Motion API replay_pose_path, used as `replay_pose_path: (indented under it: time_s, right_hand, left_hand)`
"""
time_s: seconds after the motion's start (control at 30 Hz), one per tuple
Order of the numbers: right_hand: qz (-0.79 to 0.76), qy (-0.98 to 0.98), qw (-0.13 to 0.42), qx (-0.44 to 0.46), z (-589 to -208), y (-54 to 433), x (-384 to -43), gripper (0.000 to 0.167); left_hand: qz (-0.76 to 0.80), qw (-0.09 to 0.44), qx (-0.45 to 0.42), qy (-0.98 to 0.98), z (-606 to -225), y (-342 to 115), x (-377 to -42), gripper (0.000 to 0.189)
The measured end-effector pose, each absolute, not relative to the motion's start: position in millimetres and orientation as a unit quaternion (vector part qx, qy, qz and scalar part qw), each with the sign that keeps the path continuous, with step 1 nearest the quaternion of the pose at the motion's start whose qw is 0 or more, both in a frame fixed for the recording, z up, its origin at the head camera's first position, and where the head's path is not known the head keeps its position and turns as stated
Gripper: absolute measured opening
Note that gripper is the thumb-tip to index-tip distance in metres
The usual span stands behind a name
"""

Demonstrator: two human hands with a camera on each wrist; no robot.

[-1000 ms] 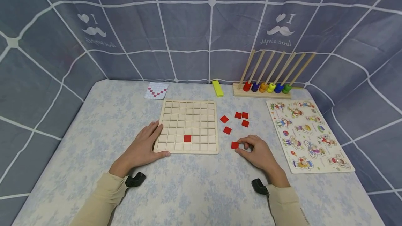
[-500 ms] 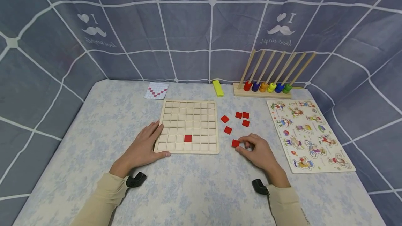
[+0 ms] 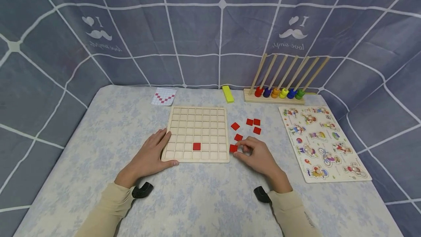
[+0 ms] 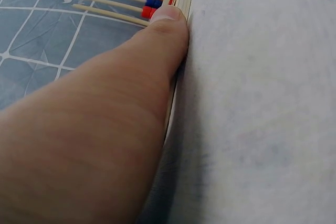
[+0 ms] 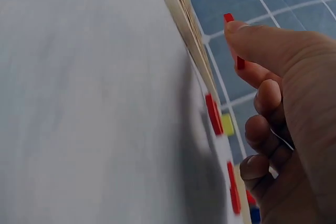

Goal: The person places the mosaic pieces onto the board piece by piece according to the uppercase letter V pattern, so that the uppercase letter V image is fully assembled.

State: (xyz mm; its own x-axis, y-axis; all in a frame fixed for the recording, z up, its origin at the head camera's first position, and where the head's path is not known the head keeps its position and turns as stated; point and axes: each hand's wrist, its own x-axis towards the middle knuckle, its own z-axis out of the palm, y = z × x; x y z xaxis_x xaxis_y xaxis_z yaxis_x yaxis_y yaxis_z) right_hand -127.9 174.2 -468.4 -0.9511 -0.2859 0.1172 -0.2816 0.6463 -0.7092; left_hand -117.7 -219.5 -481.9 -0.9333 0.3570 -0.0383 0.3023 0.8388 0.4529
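Note:
A pale wooden grid board (image 3: pixel 184 123) lies on the table with one red square tile (image 3: pixel 196 146) in a cell of its lower half. My left hand (image 3: pixel 148 154) rests at the board's left side, fingers extended along that edge and thumb at the front-left corner; the left wrist view shows the thumb (image 4: pixel 165 30) against the board's edge. Between thumb and index finger, my right hand (image 3: pixel 258 156) pinches another red square tile (image 3: pixel 233 148) just off the board's right edge. In the right wrist view this held tile (image 5: pixel 228 18) stands above the table surface.
Several loose red tiles (image 3: pixel 257 130) lie right of the board. Behind it are a patterned paper card (image 3: pixel 163 96) and a yellow block (image 3: pixel 227 94). A peg rack (image 3: pixel 274 98) with coloured beads stands back right, near a picture puzzle board (image 3: pixel 323 143).
My right hand has lifted the pinched tile and carried it left, toward the board's right edge. The left hand keeps its place on the board.

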Motion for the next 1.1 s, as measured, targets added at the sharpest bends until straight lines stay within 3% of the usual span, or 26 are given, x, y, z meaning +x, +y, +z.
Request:
replay_pose_path:
  time_s: [0.53, 1.1]
  right_hand:
    - [-0.389, 0.897, 0.021, -0.209, -463, 86, -154, 0.021]
    - [-0.3, 0.931, 0.029, -0.207, -460, 32, -164, 0.026]
  left_hand:
    - [0.224, 0.068, 0.173, 0.957, -479, -218, -119, 0.112]
    - [0.229, 0.075, 0.16, 0.957, -477, -218, -117, 0.112]
